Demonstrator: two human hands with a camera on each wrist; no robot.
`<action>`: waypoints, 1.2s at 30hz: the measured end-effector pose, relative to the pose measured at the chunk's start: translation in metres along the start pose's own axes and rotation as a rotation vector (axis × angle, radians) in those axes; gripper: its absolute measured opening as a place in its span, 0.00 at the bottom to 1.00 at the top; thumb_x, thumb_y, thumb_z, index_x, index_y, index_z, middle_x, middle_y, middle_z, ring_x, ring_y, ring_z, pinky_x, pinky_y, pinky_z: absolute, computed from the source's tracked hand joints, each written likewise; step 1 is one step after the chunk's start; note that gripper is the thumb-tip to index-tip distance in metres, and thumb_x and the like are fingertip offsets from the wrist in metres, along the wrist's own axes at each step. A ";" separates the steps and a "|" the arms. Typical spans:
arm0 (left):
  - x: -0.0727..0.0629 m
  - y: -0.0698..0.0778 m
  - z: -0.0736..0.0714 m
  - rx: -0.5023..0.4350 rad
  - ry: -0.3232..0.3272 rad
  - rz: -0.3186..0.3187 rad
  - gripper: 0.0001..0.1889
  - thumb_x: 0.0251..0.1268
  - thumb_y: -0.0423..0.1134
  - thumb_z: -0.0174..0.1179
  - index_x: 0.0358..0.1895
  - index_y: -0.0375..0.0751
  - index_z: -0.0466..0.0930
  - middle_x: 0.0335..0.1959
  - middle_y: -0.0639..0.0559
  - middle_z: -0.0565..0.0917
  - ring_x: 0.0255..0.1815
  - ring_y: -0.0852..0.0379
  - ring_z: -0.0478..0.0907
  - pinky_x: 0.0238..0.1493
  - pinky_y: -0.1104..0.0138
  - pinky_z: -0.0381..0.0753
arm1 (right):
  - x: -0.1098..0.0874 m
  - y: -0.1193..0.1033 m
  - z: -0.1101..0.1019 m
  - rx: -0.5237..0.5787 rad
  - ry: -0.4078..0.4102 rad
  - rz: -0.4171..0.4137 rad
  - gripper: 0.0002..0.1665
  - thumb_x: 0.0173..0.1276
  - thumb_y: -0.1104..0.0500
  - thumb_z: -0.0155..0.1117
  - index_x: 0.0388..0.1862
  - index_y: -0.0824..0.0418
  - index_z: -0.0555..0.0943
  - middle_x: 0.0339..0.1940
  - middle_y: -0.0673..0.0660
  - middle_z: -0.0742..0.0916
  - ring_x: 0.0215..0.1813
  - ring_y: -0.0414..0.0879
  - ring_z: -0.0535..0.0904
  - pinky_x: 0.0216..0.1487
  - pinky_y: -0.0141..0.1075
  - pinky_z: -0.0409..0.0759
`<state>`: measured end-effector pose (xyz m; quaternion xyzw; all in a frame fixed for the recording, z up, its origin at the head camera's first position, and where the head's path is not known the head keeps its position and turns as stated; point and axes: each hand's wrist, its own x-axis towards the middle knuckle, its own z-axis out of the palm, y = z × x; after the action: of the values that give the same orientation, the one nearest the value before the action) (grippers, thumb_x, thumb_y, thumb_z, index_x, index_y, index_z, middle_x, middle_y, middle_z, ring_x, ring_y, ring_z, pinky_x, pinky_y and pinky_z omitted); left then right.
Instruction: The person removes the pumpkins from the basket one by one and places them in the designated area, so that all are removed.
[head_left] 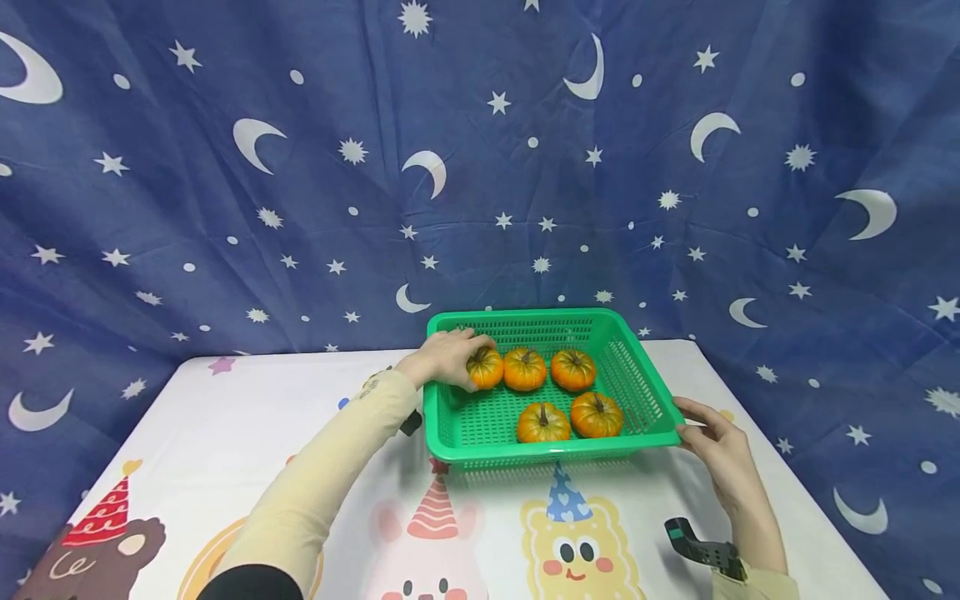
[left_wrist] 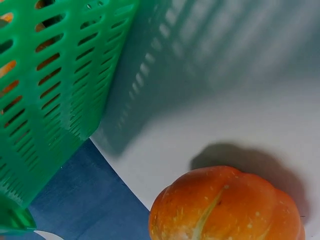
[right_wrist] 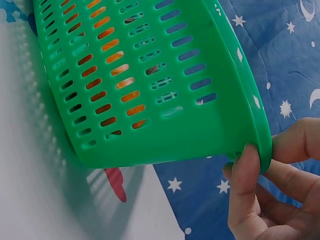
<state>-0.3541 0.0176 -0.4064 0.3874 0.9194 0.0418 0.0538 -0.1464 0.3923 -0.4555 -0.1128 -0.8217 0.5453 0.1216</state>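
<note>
A green perforated plastic basket (head_left: 480, 454) holds several small orange pumpkins, with two near its front (head_left: 543, 422) and others toward the back. My left hand (head_left: 447, 357) reaches over the basket's left wall and grips the leftmost pumpkin (head_left: 486, 369) between thumb and fingers. At the front right corner, my right hand (head_left: 716, 446) pinches the basket rim, thumb on one side and fingers on the other, as the right wrist view shows of the same hand (right_wrist: 272, 200). The left wrist view shows the slotted basket wall (left_wrist: 75, 75) and an orange pumpkin (left_wrist: 227, 207); my left hand is outside that view.
The basket stands near the back edge of a white table (head_left: 262, 417) printed with cartoon animals. Behind it hangs a blue cloth (head_left: 480, 192) with moons and stars. Black wrist straps (head_left: 708, 552) sit at both wrists.
</note>
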 end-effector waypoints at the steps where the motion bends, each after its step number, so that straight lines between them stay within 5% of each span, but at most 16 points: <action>1: -0.001 -0.001 0.000 -0.010 0.004 -0.001 0.38 0.47 0.52 0.71 0.66 0.61 0.67 0.50 0.53 0.75 0.49 0.53 0.73 0.48 0.59 0.73 | 0.006 0.012 0.000 0.009 0.004 0.001 0.28 0.70 0.57 0.57 0.68 0.61 0.70 0.53 0.48 0.76 0.42 0.37 0.77 0.42 0.27 0.82; 5: -0.005 -0.003 -0.003 -0.055 0.020 0.009 0.40 0.47 0.50 0.72 0.67 0.58 0.66 0.49 0.51 0.74 0.47 0.53 0.70 0.43 0.60 0.72 | 0.025 0.049 -0.001 0.014 0.018 -0.014 0.28 0.69 0.53 0.60 0.67 0.55 0.72 0.54 0.47 0.77 0.43 0.39 0.77 0.41 0.26 0.82; 10: -0.006 -0.003 -0.010 -0.120 0.028 0.031 0.41 0.48 0.48 0.71 0.69 0.56 0.64 0.52 0.50 0.72 0.50 0.52 0.69 0.45 0.59 0.74 | 0.028 0.058 -0.001 -0.004 0.030 -0.022 0.29 0.70 0.50 0.59 0.69 0.52 0.71 0.55 0.46 0.76 0.44 0.38 0.77 0.42 0.26 0.82; 17: -0.014 -0.004 -0.018 -0.196 0.031 0.020 0.43 0.50 0.47 0.71 0.71 0.56 0.61 0.63 0.47 0.69 0.62 0.47 0.67 0.58 0.52 0.73 | -0.010 -0.019 0.008 -0.007 0.010 0.031 0.28 0.71 0.59 0.56 0.69 0.65 0.68 0.55 0.55 0.75 0.41 0.38 0.76 0.42 0.24 0.81; 26: -0.025 -0.005 -0.026 -0.211 0.087 0.045 0.43 0.49 0.47 0.71 0.71 0.58 0.60 0.59 0.48 0.70 0.57 0.49 0.67 0.53 0.55 0.74 | -0.018 -0.038 0.008 -0.056 -0.007 0.022 0.29 0.72 0.60 0.53 0.69 0.69 0.66 0.48 0.41 0.75 0.40 0.32 0.75 0.42 0.24 0.81; 36: -0.039 0.000 -0.039 -0.157 0.127 0.041 0.44 0.47 0.50 0.69 0.72 0.63 0.58 0.54 0.51 0.70 0.52 0.54 0.66 0.44 0.62 0.73 | 0.011 0.024 -0.002 -0.013 0.018 -0.006 0.29 0.69 0.54 0.60 0.68 0.57 0.71 0.52 0.45 0.77 0.42 0.36 0.76 0.41 0.25 0.82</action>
<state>-0.3324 -0.0118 -0.3652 0.3975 0.9067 0.1391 0.0247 -0.1553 0.4068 -0.4759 -0.1160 -0.8245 0.5385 0.1299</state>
